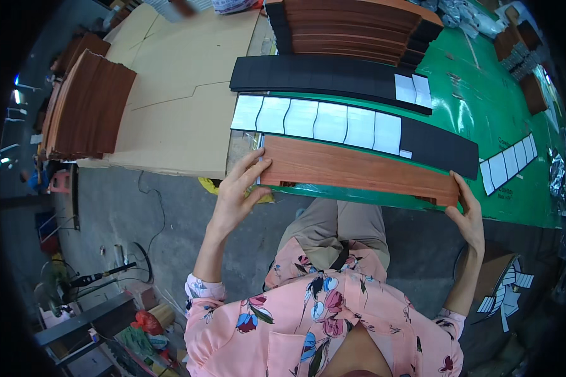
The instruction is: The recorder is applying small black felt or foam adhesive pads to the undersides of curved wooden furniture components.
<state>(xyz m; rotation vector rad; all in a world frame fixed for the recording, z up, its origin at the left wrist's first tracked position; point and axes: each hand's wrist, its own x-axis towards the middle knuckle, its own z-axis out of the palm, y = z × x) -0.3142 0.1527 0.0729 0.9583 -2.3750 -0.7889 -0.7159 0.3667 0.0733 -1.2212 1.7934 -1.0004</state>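
Note:
A long reddish-brown wooden board lies level at the near edge of the table, with small notches along its near side. Its left end is gripped by my left hand, fingers on the end and thumb below. My right hand closes around the right end, fingers at the far corner and thumb at the near one. Just beyond it lies a black board with a row of several white rectangular pieces along it. Farther back is a second black board with a few white pieces at its right end.
Brown boards are stacked at the back, and another stack stands on cardboard at left. A white strip lies on the green table covering. Below right, a carton has white scraps by it.

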